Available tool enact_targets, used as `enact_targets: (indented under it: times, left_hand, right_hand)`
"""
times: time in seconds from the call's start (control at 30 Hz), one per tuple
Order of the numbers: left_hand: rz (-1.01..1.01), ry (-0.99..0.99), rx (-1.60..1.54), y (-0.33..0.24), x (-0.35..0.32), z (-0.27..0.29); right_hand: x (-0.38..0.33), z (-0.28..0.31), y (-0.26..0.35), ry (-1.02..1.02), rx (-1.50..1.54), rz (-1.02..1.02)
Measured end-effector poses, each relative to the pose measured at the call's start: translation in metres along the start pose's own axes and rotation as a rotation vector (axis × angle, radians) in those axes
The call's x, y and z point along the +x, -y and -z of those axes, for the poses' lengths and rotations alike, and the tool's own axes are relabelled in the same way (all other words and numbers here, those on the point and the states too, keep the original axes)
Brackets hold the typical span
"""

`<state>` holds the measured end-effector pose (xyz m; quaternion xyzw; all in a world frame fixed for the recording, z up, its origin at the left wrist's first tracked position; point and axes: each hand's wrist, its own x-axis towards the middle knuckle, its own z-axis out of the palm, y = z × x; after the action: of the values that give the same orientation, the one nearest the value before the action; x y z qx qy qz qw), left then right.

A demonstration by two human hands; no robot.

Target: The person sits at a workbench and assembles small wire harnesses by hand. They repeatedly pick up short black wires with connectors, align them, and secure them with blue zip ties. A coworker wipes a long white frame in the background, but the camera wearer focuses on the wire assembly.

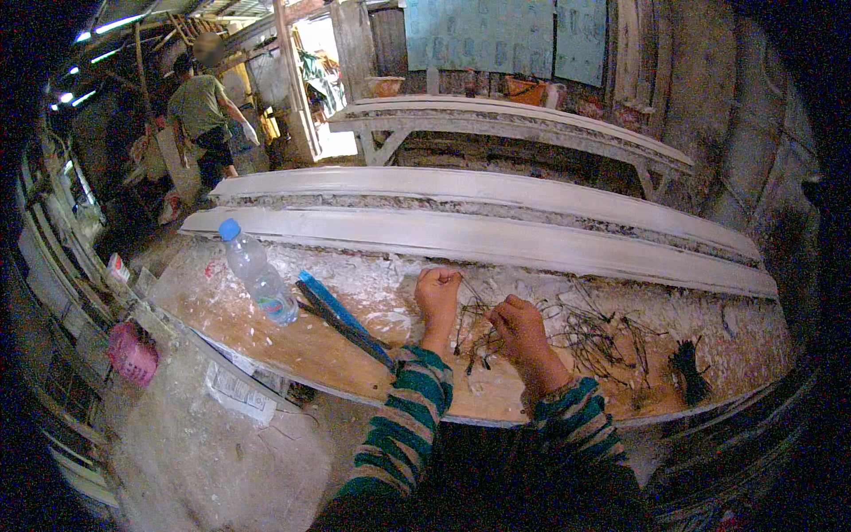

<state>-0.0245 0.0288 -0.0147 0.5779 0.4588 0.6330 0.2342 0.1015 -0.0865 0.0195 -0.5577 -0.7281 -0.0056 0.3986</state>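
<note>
My left hand is closed in a pinch above the work table, with a thin dark wire showing at its fingertips. To its right and slightly nearer, my right hand is also closed, its fingertips turned toward the left; what they hold is hidden. Loose dark wires lie tangled on the wooden board beside and below my right hand. A tight dark bundle of similar strands rests near the board's right end. Left of my hands lie a blue strip and a black strip, side by side.
A clear plastic bottle with a blue cap lies or leans at the table's left. Two long white moulding strips run across its far side. Behind is a white bench with orange containers. A person stands far left.
</note>
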Motion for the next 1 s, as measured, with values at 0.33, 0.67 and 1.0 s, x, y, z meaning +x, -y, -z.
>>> enact_targets:
  times: [0.33,0.67,1.0]
  left_hand:
    - [0.139,0.024,-0.007,0.006,0.003,0.003]
    - [0.142,0.165,-0.097,0.015,0.003,-0.006]
    - [-0.015,0.545,-0.13,-0.013,-0.012,-0.002]
  right_hand:
    - [0.004,-0.006,0.004,-0.012,-0.249,0.235]
    - [0.0,0.011,0.019,-0.013,-0.194,0.095]
    - [-0.003,0.027,-0.043,-0.428,-0.133,-0.028]
